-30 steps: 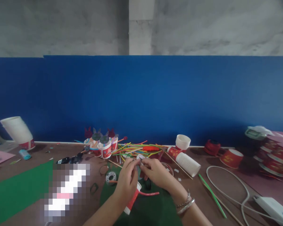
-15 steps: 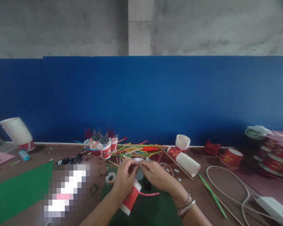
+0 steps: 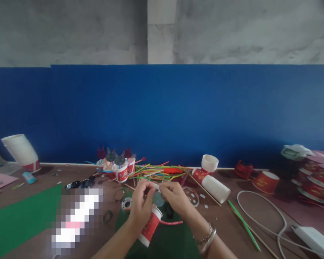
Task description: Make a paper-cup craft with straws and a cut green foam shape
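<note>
My left hand [image 3: 143,201] and my right hand [image 3: 175,198] meet in the middle, thumbs and fingertips pinched. Between the fingertips shows a small whitish piece [image 3: 157,187], its kind too blurred to name. A pale grey-green disc [image 3: 158,199] appears just beneath the fingers; whether it is attached to the piece I cannot tell. Below my left hand a red paper cup [image 3: 150,227] lies tilted on dark green sheet, partly covered by that hand. From beside its rim a thin red stick [image 3: 171,223] points right. A tape roll [image 3: 126,204] is left of my left hand.
Decorated paper cups [image 3: 120,174] stand behind on the left, near a pile of coloured sticks [image 3: 151,171]. Stacked paper cups [image 3: 217,189] lie to the right. A white cable [image 3: 259,192] loops by a power strip [image 3: 314,239]. Green sheet [image 3: 24,219] covers the left side.
My fingertips have drawn slightly apart, and the whitish piece shows more between them. My right hand has shifted a little left and down. The cup has hardly moved.
</note>
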The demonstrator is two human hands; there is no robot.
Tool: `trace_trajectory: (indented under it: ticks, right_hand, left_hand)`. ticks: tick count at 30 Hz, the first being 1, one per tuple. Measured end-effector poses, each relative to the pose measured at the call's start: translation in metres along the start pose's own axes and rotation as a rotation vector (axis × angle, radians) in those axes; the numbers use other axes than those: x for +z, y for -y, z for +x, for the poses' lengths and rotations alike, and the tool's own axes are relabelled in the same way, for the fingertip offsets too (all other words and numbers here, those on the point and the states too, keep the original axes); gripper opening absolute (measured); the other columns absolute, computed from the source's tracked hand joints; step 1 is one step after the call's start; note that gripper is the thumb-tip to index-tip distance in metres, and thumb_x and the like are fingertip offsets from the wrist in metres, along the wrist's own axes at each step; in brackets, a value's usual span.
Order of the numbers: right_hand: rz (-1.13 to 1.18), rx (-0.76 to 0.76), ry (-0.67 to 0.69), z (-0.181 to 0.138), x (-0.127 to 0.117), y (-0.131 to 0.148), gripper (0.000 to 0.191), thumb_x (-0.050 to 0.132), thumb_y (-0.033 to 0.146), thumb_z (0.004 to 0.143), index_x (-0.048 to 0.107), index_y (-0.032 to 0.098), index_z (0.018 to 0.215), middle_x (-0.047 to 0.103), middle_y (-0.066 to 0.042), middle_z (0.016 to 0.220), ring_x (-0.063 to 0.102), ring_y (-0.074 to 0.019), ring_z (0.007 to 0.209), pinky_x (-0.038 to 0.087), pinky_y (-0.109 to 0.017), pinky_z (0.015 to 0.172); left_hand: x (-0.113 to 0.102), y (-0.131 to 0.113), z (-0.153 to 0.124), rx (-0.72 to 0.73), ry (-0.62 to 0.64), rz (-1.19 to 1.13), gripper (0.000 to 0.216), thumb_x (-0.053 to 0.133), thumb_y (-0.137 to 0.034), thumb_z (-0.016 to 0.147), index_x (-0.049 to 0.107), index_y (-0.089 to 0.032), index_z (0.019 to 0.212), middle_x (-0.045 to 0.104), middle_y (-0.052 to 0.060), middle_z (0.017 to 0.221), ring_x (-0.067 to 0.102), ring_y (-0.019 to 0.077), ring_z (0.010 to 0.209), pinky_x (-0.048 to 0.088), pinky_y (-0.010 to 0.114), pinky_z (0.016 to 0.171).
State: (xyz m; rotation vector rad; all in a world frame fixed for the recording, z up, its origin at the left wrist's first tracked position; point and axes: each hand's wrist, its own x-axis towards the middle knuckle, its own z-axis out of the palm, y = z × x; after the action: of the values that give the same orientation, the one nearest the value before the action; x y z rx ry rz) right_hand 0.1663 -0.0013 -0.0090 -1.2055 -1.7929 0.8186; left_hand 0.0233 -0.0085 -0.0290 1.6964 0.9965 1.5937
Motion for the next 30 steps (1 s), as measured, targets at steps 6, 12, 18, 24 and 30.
trace_trajectory:
  ticks: [6,12,18,24,30]
  right_hand:
    - [-0.780,0.265,-0.106,0.008,-0.031,-0.035,0.025,0.041,0.013,0.083,0.064,0.015,0.074,0.068,-0.011,0.080,0.060,-0.0199,0.079,0.038,-0.025,0.067]
    - [-0.831,0.394,-0.073,0.012,-0.034,-0.058,0.018,0.051,0.007,0.074,0.068,0.010,0.069,0.069,-0.019,0.085,0.063,-0.0289,0.085,0.040,-0.033,0.070]
    - [0.220,0.169,-0.034,0.010,-0.015,-0.022,0.026,0.055,0.039,0.080,0.063,0.015,0.077,0.064,-0.004,0.073,0.057,-0.0166,0.068,0.040,-0.025,0.062]
    - [0.529,0.152,-0.117,0.006,-0.005,-0.007,0.025,0.071,0.037,0.064,0.057,0.016,0.061,0.061,-0.004,0.085,0.054,-0.0174,0.080,0.039,-0.027,0.073]
    - [0.360,0.073,-0.311,0.004,0.005,-0.008,0.016,0.061,0.028,0.069,0.055,0.017,0.059,0.057,-0.004,0.082,0.052,-0.0175,0.079,0.039,-0.026,0.069]
  left_hand:
    - [0.001,0.005,0.009,-0.458,-0.141,-0.606,0.028,0.068,-0.040,0.073,0.067,-0.013,0.083,0.060,0.002,0.072,0.052,0.0118,0.065,0.041,0.022,0.059]
    - [0.006,0.014,0.005,-0.481,-0.075,-0.660,0.025,0.069,-0.036,0.073,0.072,-0.013,0.083,0.064,0.005,0.076,0.055,0.0141,0.071,0.041,0.023,0.058]
    - [0.009,0.018,0.000,-0.549,-0.065,-0.645,0.024,0.067,-0.036,0.074,0.072,-0.015,0.086,0.067,0.004,0.079,0.057,0.0147,0.071,0.042,0.024,0.064]
    - [0.011,0.020,-0.004,-0.502,-0.009,-0.587,0.023,0.064,-0.033,0.078,0.072,-0.018,0.093,0.070,0.005,0.087,0.059,0.0167,0.081,0.043,0.025,0.071]
    - [0.007,0.025,-0.001,-0.423,0.017,-0.471,0.029,0.059,-0.031,0.081,0.069,-0.018,0.105,0.068,0.008,0.111,0.057,0.0245,0.107,0.041,0.033,0.092]
